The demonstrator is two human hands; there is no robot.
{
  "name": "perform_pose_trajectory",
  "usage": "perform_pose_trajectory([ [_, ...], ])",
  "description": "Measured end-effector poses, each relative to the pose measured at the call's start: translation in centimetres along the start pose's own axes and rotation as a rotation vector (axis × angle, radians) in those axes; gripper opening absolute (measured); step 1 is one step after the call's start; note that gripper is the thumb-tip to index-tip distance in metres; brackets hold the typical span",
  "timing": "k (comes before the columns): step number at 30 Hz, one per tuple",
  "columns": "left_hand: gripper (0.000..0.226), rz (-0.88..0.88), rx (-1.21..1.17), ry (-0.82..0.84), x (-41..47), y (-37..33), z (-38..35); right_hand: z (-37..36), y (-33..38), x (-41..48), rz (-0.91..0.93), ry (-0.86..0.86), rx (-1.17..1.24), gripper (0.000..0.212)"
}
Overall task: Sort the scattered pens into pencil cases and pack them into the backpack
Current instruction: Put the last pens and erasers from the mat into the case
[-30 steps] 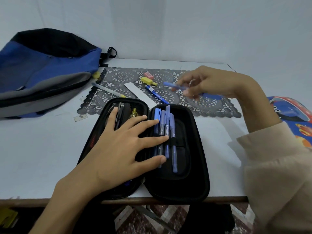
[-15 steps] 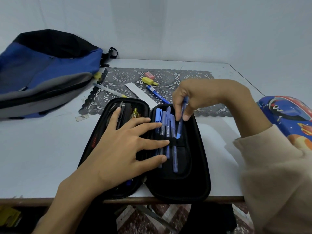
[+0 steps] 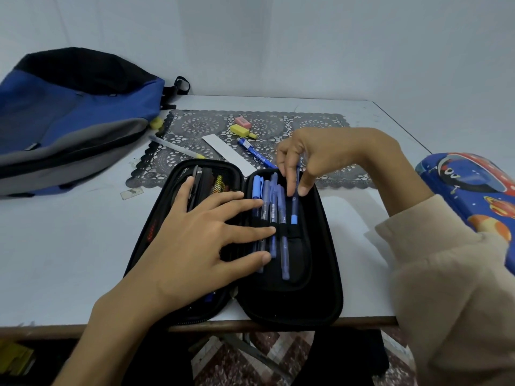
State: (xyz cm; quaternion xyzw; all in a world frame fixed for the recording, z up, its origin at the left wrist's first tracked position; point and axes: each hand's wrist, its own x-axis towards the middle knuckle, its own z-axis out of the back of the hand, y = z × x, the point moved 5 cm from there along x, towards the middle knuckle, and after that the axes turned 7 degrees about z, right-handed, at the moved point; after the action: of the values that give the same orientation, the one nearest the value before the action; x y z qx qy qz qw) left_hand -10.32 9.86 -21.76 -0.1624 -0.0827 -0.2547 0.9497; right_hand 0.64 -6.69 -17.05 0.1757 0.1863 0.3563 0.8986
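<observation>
An open black pencil case [image 3: 320,288] lies at the table's near edge. Several blue pens [image 3: 274,215] sit under the elastic band in its right half. My left hand [image 3: 200,246] lies flat with spread fingers across the case's middle, fingertips on the pens. My right hand [image 3: 315,160] pinches the top of a blue pen [image 3: 294,207] whose lower end is tucked in the band. Another blue pen [image 3: 255,153] lies on the lace mat behind the case. The blue and grey backpack [image 3: 69,121] rests at the far left.
On the grey lace mat [image 3: 315,121] lie a pink eraser [image 3: 242,122], a yellow highlighter [image 3: 242,131], a white ruler [image 3: 228,153] and a clear pen [image 3: 175,147]. A blue cartoon pencil case [image 3: 479,196] sits at the right table edge.
My right hand carried a blue pen from over the mat to the case and slid it down into the elastic band. My left hand stayed flat on the case.
</observation>
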Motion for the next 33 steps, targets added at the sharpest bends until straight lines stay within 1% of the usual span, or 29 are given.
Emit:
perform_pose_trajectory([
  [3, 0.047, 0.004, -0.004, 0.003, 0.0, 0.0, 0.0, -0.5, 0.5, 0.1, 0.021, 0.042, 0.02, 0.024],
  [6, 0.047, 0.002, -0.006, 0.0, 0.0, 0.1, 0.0, -1.2, 1.1, 0.2, 0.075, 0.089, -0.009, 0.024],
  [8, 0.047, -0.001, -0.003, 0.0, 0.0, 0.1, 0.0, -0.9, 1.1, -0.2, 0.108, 0.072, -0.001, 0.023],
  [9, 0.047, -0.001, -0.005, -0.001, 0.0, 0.1, 0.0, -0.4, 0.9, -0.4, 0.112, 0.024, 0.044, 0.023],
  [11, 0.047, 0.004, -0.017, -0.003, 0.0, 0.1, 0.0, 1.0, -0.1, -0.9, 0.068, -0.145, 0.125, 0.023],
  [13, 0.047, 0.009, -0.02, -0.007, -0.1, 0.1, 0.0, 1.9, -1.2, -0.9, -0.004, -0.301, 0.075, 0.026],
  [14, 0.047, 0.01, -0.022, -0.009, -0.1, 0.1, 0.0, 1.9, -1.5, -0.7, -0.037, -0.328, 0.043, 0.026],
  [18, 0.05, 0.018, -0.028, -0.006, -0.1, 0.1, 0.0, 1.2, -1.4, 0.2, -0.107, -0.318, 0.01, 0.016],
  [22, 0.051, 0.026, -0.02, -0.001, -0.1, 0.1, 0.0, 0.1, -0.5, 0.4, -0.109, -0.223, 0.059, 0.014],
  [24, 0.051, 0.026, -0.013, 0.004, -0.1, 0.2, 0.0, -0.3, -0.5, 0.5, -0.137, -0.259, 0.108, 0.019],
  [26, 0.05, 0.029, -0.01, 0.006, -0.1, 0.2, 0.0, -0.2, -0.6, 0.8, -0.167, -0.323, 0.073, 0.027],
  [29, 0.05, 0.03, 0.0, 0.006, -0.1, 0.2, 0.0, -0.7, -0.2, 1.4, -0.174, -0.315, 0.016, 0.033],
  [33, 0.058, 0.028, 0.025, -0.009, -0.2, 0.1, 0.0, -0.9, 0.4, 1.4, -0.169, -0.337, -0.002, 0.036],
])
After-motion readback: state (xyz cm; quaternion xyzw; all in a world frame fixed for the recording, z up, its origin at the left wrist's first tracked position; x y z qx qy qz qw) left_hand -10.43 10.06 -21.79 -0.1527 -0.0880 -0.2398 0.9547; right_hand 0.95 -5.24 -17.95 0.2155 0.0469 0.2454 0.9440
